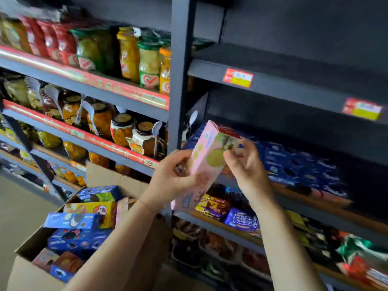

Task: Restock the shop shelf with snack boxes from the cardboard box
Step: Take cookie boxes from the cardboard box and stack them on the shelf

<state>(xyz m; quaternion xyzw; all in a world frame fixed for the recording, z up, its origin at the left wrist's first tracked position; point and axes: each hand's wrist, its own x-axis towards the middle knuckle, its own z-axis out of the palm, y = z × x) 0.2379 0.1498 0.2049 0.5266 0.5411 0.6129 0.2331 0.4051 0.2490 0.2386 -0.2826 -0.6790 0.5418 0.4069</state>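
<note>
Item: pink snack box point(204, 156), long and narrow, printed with green discs; held tilted in front of the dark shelf unit, its top end raised toward the shelf point(315, 198) that carries a flat-laid row of blue snack boxes point(298, 164). Left hand point(168, 177): fingers curled round the lower half of the pink box, bearing its weight from the side. Right hand point(243, 162): thumb and fingers pinching the upper front face near the top corner, apparently to steer and turn the box so that it goes in alongside the blue stock. Source: open cardboard box point(27, 271), lower left, set just beside the shelving within arm's reach, holding blue, yellow and mixed snack boxes stacked loosely, a second pink one point(121, 208) standing on edge at its right side. Shelf above the blue row: bare of goods, two price labels point(238, 77) on its lip. Adjoining bay, left: jars of preserved fruit point(123, 129), some with plastic spoons attached. Lower shelves: assorted packets, too blurred to identify. Status, judged: one box in transit, not yet shelved; carton well filled, so restocking is at an early or middle stage.
</note>
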